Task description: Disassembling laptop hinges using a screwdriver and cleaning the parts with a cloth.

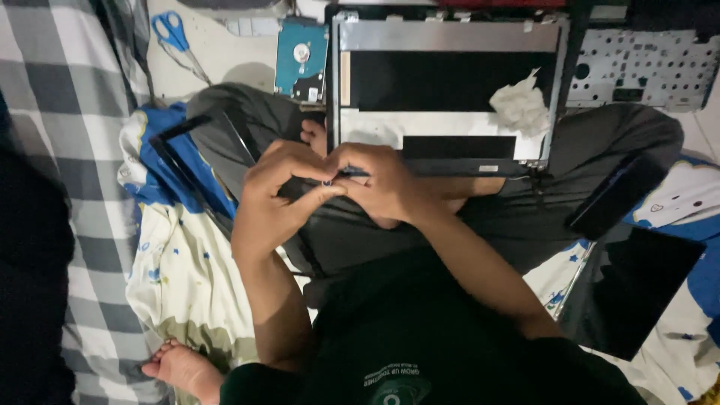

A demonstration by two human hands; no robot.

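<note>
Both hands, left hand [274, 196] and right hand [379, 184], pinch together on a tiny dark part [328, 182]. The flat grey laptop screen panel [446, 82] already lies opened up.

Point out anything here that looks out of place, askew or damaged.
The laptop screen panel lies stripped of its frame across the person's lap, with a crumpled white tissue on it. A bare hard drive and blue-handled scissors lie loose beside it. Both hands, left hand and right hand, pinch a small part together.
</note>
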